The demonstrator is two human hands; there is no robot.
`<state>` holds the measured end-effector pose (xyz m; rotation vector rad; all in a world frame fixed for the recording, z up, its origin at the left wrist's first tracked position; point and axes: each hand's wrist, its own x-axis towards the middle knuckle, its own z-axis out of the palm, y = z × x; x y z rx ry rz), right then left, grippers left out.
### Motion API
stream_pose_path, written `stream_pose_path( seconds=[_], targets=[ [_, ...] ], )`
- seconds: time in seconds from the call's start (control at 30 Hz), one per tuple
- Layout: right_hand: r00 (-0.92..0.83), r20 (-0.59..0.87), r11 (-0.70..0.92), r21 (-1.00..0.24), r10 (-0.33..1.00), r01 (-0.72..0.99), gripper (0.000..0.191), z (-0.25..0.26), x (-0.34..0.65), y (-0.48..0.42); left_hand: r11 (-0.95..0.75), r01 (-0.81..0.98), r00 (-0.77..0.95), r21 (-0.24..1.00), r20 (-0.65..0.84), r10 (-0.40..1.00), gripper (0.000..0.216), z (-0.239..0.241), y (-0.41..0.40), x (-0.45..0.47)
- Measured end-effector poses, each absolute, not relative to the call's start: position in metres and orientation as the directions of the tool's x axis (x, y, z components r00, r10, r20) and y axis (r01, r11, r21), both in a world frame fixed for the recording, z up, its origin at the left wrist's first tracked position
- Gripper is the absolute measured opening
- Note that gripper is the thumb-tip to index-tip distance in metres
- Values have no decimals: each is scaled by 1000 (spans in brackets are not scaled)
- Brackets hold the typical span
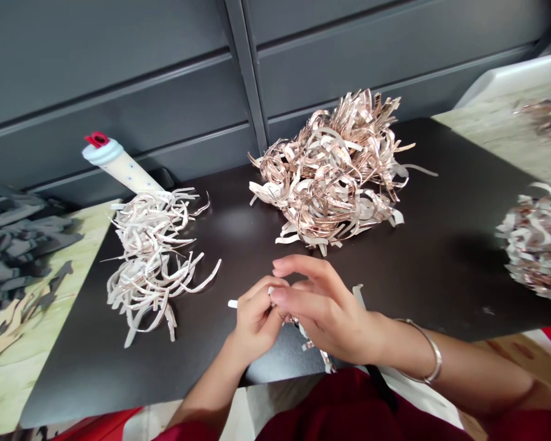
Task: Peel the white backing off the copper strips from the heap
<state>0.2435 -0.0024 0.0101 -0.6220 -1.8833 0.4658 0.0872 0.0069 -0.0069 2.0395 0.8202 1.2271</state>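
My left hand (pixel 257 315) is closed, its fingers pinched together near the front of the black board (pixel 201 361). The white end of a strip (pixel 232 304) pokes out on its left side. My right hand (pixel 328 309) meets it from the right, fingers bent over the left fingertips. Shiny rose-gold and white strips (pixel 323 356) hang below the right palm, and another pale strip end (pixel 358 295) shows behind that hand. The fingers hide where the strips are gripped. A silver bangle (pixel 434 361) is on my right wrist.
A large heap of rose-gold strips (pixel 334 184) lies at the back of the board. Whitish strips (pixel 151 257) lie at the left, by a white bottle with a blue cap (pixel 128 171). A strip pom-pom (pixel 539 242) sits right; dark pieces (pixel 18 245) lie far left.
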Motion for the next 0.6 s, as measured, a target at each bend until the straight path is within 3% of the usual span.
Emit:
stream_pose_path(
  seconds=[0.1,0.2,0.37,0.43,0.53,0.6],
  targets=[
    [-337,652,731,-637,680,243,51,12,246,-4,-622,209,394,754,518,760,11,-5,7,87],
    [-439,605,738,-623,664,257,42,21,251,-2,-609,212,424,765,489,762,12,-4,6,86],
    [-503,387,563,-784,773,262,42,30,255,3,-612,262,425,746,480,768,16,-3,6,88],
    [-475,458,610,-756,751,236,45,27,254,5,-591,233,390,772,483,784,17,-4,6,90],
    [-366,708,794,-577,604,193,54,19,250,6,-556,208,341,805,474,812,17,-7,5,92],
    [-286,791,841,-507,542,190,57,14,246,6,-548,236,332,803,463,822,18,-9,4,92]
  ],
)
